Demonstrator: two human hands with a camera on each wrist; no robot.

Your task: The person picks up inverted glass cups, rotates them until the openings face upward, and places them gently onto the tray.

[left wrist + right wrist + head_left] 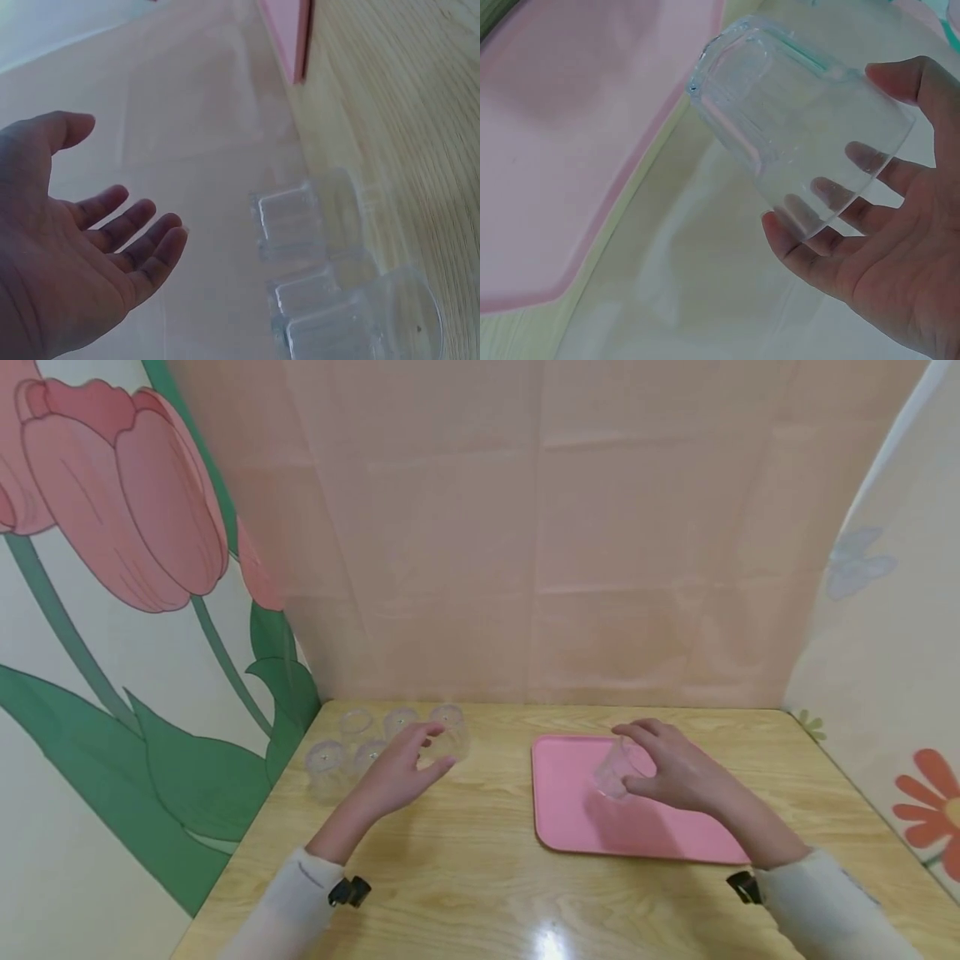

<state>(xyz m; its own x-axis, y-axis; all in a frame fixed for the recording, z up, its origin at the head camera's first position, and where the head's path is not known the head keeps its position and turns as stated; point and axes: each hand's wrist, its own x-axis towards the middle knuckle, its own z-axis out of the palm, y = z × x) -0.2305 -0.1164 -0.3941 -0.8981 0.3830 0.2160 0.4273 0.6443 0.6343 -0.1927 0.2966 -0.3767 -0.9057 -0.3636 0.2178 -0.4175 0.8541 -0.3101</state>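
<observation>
My right hand (675, 768) holds a clear plastic cup (795, 112) between thumb and fingers close to its rim. The cup is tilted, its thick base facing away from the palm, and it hangs over the pink tray (570, 814). At the left, my left hand (397, 772) holds nothing, fingers loosely bent and thumb apart. It hovers in front of several clear cups (326, 764) and partly hides them in the head view. In the left wrist view, cups (289, 221) stand on the table beyond the fingertips.
The wood-grain table (465, 877) runs back to a pinkish cloth backdrop (450, 568). A wall with painted tulips (135, 493) borders the left side, and a wall with a painted orange flower (930, 806) borders the right.
</observation>
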